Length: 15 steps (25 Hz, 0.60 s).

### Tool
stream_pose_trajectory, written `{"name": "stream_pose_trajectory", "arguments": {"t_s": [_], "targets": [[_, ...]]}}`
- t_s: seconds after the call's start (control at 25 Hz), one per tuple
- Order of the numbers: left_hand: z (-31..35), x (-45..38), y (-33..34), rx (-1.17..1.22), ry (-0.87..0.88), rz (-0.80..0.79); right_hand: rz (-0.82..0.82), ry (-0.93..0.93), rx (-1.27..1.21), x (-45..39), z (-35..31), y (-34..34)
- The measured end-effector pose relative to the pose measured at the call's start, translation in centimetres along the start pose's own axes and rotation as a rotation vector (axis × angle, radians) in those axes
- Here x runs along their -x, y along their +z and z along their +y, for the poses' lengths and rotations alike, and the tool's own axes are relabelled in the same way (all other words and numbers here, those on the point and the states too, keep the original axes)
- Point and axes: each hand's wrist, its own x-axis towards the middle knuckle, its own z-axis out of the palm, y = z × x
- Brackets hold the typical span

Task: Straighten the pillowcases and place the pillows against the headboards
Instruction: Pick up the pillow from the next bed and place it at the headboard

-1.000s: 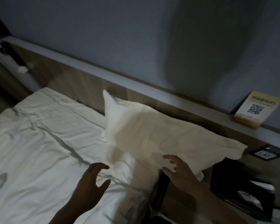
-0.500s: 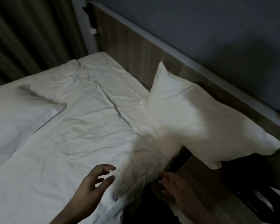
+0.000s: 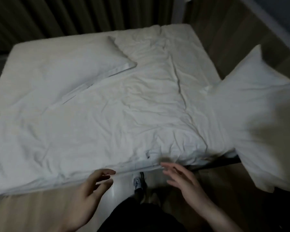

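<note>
1. L hand [image 3: 90, 190] hovers just off the near edge of the bed [image 3: 32, 164], fingers loosely curled and apart, holding nothing.
2. R hand [image 3: 186, 183] beside it near the same edge, fingers spread, empty.
3. One pillow [image 3: 251, 118] stands tilted against the headboard [image 3: 224, 36] at the bed's right edge.
4. 2nd pillow [image 3: 60, 64] lies flat towards the far left corner, on a rumpled sheet [image 3: 141, 114].

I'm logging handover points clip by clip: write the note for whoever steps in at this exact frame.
Left hand: open, holds nothing, at the bed's near edge.
Right hand: open, holds nothing, beside it.
Right pillow: propped against the headboard; looks placed.
Second pillow: lying flat on the far left of the bed, away from the headboard, untouched.
Left to do: straighten its case and stand it against the headboard.
</note>
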Motion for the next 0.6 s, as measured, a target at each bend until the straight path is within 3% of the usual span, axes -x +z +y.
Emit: {"name": "stream_pose_trajectory", "arguments": {"t_s": [0.28, 0.6], "targets": [[-7.6, 9.5, -4.7, 0.126, -0.090, 0.160, -0.229, -0.008, 0.225, 3.2, 2.0, 8.9], [-15.5, 11.1, -16.1, 0.183, -0.023, 0.138, -0.181, -0.031, 0.324, 4.8, 6.6, 21.9]]}}
